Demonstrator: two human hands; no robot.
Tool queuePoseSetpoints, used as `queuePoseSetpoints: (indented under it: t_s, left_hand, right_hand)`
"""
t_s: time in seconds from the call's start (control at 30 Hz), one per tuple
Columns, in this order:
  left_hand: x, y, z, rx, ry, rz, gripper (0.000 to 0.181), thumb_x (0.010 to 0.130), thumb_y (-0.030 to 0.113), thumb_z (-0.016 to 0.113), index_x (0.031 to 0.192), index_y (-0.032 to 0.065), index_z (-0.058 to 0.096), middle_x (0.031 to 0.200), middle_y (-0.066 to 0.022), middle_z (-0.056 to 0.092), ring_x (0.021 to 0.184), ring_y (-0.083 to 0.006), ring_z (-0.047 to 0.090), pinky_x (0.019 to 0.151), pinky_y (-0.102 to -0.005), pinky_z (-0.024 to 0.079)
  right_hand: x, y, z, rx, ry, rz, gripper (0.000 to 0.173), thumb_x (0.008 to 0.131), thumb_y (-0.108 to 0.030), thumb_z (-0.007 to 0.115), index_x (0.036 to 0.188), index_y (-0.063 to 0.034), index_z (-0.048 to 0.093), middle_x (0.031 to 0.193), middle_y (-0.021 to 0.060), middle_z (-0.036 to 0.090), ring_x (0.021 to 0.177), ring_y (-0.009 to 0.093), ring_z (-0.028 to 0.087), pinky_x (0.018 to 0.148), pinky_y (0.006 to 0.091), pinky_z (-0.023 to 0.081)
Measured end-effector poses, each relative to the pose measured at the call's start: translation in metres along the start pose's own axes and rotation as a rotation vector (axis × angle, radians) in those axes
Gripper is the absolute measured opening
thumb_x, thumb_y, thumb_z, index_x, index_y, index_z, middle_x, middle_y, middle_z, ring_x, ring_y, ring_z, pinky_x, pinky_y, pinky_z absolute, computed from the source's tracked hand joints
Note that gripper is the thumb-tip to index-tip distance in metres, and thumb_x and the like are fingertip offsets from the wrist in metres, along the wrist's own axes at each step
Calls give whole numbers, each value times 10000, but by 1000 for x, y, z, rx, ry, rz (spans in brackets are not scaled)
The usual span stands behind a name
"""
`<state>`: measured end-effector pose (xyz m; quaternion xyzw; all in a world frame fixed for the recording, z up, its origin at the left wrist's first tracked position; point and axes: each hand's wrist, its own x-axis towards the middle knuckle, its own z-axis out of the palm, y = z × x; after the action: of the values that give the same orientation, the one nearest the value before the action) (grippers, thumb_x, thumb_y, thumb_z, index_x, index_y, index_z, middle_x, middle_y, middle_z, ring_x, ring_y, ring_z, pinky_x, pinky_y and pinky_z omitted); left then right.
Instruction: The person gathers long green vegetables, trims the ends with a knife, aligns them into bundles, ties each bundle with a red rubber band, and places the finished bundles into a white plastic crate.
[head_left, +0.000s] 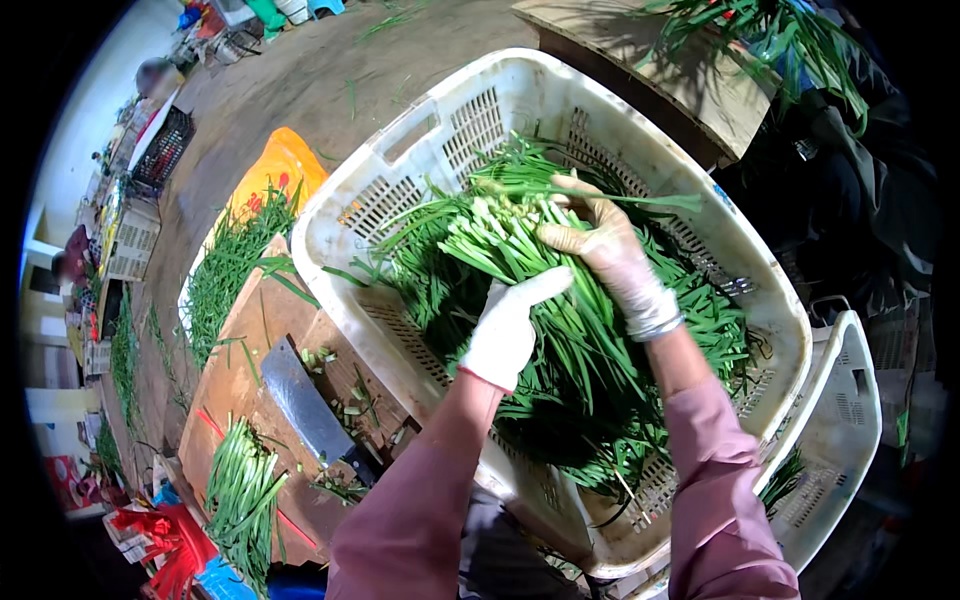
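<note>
A thick bunch of green chives, pale cut stems pointing away from me, lies over the white plastic basket. My left hand, in a white glove, holds the bunch from its left side with the thumb across the stems. In a thin translucent glove, my right hand has its thumb and fingers around the stem ends. More loose chives fill the basket beneath. A few leaves stretch rightward past my right fingers. The fingers of my left hand under the bunch are hidden.
Left of the basket, a wooden board carries a cleaver and a bunch of chives lying over a red tie. Red strips hang near its corner. Behind lies an orange bag. A second basket stands at right, near a dark-clothed person.
</note>
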<state>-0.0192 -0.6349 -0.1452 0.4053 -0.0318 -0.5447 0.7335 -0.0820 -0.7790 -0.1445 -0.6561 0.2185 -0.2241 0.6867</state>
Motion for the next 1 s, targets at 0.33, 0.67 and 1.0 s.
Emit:
queuePoseSetpoints:
  t_s: [0.33, 0.67, 1.0]
  left_hand:
    - [21, -29, -52, -46, 243, -70, 257, 733, 80, 706, 987, 51, 676, 954, -26, 668, 928, -148, 582, 872, -289, 431]
    - [19, -30, -27, 182, 143, 158, 287, 724, 8, 694, 1008, 23, 659, 973, -48, 668, 875, -131, 603, 824, -274, 461]
    - [28, -60, -1, 50, -6, 266, 745, 673, 71, 791, 1296, 45, 384, 1208, -117, 572, 1058, -219, 584, 912, -347, 485]
  right_hand:
    - [25, 74, 11, 286, 276, 469, 978, 810, -718, 504, 1419, 20, 303, 1327, 175, 452, 1184, 260, 446, 968, 351, 368]
    - [15, -28, 9, -281, -460, 234, 958, 609, -360, 877, 1353, 23, 408, 1266, 110, 544, 1151, 163, 480, 1026, 290, 360]
    - [-34, -56, 24, -674, -79, -197, 992, 574, -272, 874, 1380, -3, 361, 1235, 145, 555, 1140, 231, 530, 984, 319, 413]
